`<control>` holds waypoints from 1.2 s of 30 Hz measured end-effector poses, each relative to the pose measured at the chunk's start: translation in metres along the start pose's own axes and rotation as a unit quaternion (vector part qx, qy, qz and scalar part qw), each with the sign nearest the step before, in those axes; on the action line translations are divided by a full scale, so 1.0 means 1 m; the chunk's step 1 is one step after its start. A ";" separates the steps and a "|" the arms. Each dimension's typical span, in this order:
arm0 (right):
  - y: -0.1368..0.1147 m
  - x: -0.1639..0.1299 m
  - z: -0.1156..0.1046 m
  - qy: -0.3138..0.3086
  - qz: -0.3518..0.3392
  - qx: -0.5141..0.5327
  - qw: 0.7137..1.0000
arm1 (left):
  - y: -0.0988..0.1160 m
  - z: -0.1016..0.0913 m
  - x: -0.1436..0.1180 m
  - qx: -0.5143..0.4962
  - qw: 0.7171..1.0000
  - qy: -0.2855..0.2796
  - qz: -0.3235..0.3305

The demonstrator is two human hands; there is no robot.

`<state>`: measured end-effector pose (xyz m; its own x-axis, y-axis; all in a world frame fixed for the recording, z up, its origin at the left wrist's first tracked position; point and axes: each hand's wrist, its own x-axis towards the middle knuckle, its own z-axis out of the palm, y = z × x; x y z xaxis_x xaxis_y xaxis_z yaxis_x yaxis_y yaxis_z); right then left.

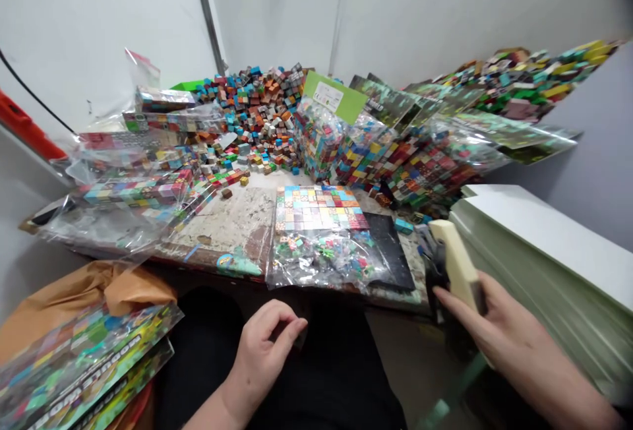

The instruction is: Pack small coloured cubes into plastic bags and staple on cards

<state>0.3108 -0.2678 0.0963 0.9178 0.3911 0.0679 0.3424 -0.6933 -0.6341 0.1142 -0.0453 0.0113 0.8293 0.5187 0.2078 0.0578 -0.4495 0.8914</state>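
Note:
My left hand (270,351) is closed in front of the table edge, thumb pressed to the curled forefinger. Whatever lies in that pinch, if anything, is hidden. On the right, my right hand (504,331) grips a blurred cream and black hand tool (457,262); its exact kind is unclear. Between the hands, on the table, lies a clear plastic bag (321,262) with a flat slab of colourful printed cubes (319,208) and small loose pieces inside. Part of the bag rests on a black flat plate (390,252).
Loose cubes (267,107) are heaped at the back. Filled bags with header cards (341,136) stand back right; more bagged cubes (138,186) lie left. Packed bags (93,364) lie beside brown wrapping (89,291) at lower left. A white bin (554,245) stands right.

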 end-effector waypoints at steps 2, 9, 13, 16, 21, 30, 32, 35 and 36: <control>0.004 0.028 0.000 0.005 -0.075 -0.137 0.988 | 0.003 -0.003 0.002 0.030 0.997 0.041 0.063; -0.011 0.090 0.034 0.021 -0.145 -0.334 0.931 | -0.017 -0.017 0.000 0.119 0.977 0.163 0.063; -0.013 0.101 0.059 0.025 -0.179 -0.336 0.924 | -0.022 -0.023 0.007 0.174 0.957 0.227 0.056; -0.006 0.099 0.064 0.031 -0.218 -0.326 0.919 | -0.026 -0.024 0.015 0.196 0.937 0.280 0.066; 0.003 0.055 0.053 0.073 -0.269 -0.253 0.926 | -0.037 -0.021 0.024 0.196 0.940 0.269 0.080; -0.006 0.034 0.091 0.046 -0.251 -0.136 0.957 | -0.034 -0.015 0.034 0.167 0.973 0.146 0.058; -0.009 0.042 0.098 0.029 -0.240 -0.099 0.965 | -0.031 -0.015 0.037 0.154 0.979 0.130 0.038; -0.014 0.049 0.100 0.012 -0.202 -0.061 0.977 | -0.024 -0.014 0.042 0.118 0.985 0.121 0.013; -0.017 0.050 0.099 0.003 -0.182 -0.057 0.982 | -0.021 -0.014 0.044 0.102 0.988 0.120 0.004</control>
<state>0.3307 -0.1761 0.0341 0.7319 0.6219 0.2785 0.6676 -0.5723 -0.4763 0.1413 -0.0030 0.0077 0.6764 0.6610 0.3251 0.1835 -0.5786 0.7947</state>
